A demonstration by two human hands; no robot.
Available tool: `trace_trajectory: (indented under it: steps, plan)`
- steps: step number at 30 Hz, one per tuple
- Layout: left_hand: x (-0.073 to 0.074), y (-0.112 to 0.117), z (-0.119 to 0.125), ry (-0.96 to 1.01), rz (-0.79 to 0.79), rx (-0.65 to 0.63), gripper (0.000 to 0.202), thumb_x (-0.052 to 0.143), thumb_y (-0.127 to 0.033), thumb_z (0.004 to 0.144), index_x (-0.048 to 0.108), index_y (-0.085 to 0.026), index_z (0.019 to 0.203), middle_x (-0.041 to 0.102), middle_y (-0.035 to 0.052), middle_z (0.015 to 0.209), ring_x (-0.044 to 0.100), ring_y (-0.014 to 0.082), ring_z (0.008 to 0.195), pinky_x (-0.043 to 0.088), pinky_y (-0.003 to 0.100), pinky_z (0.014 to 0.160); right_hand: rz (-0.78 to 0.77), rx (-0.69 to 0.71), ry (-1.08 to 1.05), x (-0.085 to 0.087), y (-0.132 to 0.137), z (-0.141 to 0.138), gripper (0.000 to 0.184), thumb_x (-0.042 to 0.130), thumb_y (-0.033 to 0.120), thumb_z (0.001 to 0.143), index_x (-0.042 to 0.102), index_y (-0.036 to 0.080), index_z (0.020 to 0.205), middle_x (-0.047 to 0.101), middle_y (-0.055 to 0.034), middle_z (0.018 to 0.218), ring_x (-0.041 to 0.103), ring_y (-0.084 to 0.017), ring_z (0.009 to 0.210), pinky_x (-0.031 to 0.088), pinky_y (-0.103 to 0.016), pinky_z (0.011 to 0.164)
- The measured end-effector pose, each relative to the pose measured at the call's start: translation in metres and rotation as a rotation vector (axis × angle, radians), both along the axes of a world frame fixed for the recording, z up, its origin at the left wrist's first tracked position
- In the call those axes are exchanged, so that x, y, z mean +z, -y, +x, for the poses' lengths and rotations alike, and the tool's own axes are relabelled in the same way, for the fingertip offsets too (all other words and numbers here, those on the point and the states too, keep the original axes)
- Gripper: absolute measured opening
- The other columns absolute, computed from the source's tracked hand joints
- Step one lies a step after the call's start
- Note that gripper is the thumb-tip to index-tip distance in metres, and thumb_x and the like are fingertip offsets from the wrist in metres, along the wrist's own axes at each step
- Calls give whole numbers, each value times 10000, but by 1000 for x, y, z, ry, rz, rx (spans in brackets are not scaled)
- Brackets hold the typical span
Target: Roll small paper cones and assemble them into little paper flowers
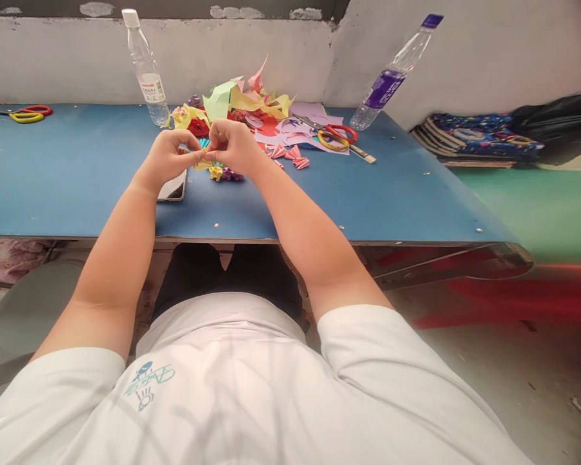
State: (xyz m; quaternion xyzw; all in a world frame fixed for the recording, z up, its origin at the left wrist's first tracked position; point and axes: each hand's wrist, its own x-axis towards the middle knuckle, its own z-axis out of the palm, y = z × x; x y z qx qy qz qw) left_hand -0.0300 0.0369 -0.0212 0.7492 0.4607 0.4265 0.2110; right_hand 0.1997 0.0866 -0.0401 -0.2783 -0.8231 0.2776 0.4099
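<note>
Now pinching a small teal paper piece (204, 143) between the left hand (167, 158) and right hand (233, 145), both sets of fingertips closed on it, just above the blue table (77, 187). Directly nearer, resting on the table: small yellow and purple folded pieces (223, 173). Beside the left hand, a phone (174, 189). Farther off, a coloured paper pile (252, 106); right of it, scissors (336, 134).
</note>
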Motion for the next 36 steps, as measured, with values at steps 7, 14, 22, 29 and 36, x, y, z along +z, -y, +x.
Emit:
trace_trajectory:
  steps: [7,14,22,29,36]
  plan:
    - [-2,-3,5,-64,36,45,391,1115,-518,789,780,-322,834,829,71,918,797,335,1009,700,545,937,43,-97,130,7,7,2,655,1099,316,854,443,318,851,526,30,840,564,-250,930,650,-442,942]
    - [-4,-3,6,-27,-36,16,224,994,-440,844,811,-313,827,829,88,892,780,328,913,679,571,899,51,-61,167,7,2,7,608,1000,245,845,395,309,825,443,33,819,501,-234,899,596,-428,893]
    - [1,1,8,-97,-19,19,246,977,-482,802,784,-330,813,802,73,837,754,339,935,655,542,873,31,-58,150,3,0,6,588,942,201,847,365,314,828,397,42,817,563,-238,930,534,-371,842]
    - [2,0,8,-106,-16,42,239,972,-424,837,761,-318,799,793,64,843,767,322,933,669,543,927,78,-86,191,3,2,4,576,911,221,861,345,318,825,362,43,795,541,-234,903,447,-353,789]
    - [-4,-8,5,-106,-3,48,270,993,-449,791,764,-307,773,756,50,748,739,308,890,682,505,875,73,-118,243,5,6,0,642,883,-11,829,325,298,755,353,61,761,450,-210,868,492,-383,876]
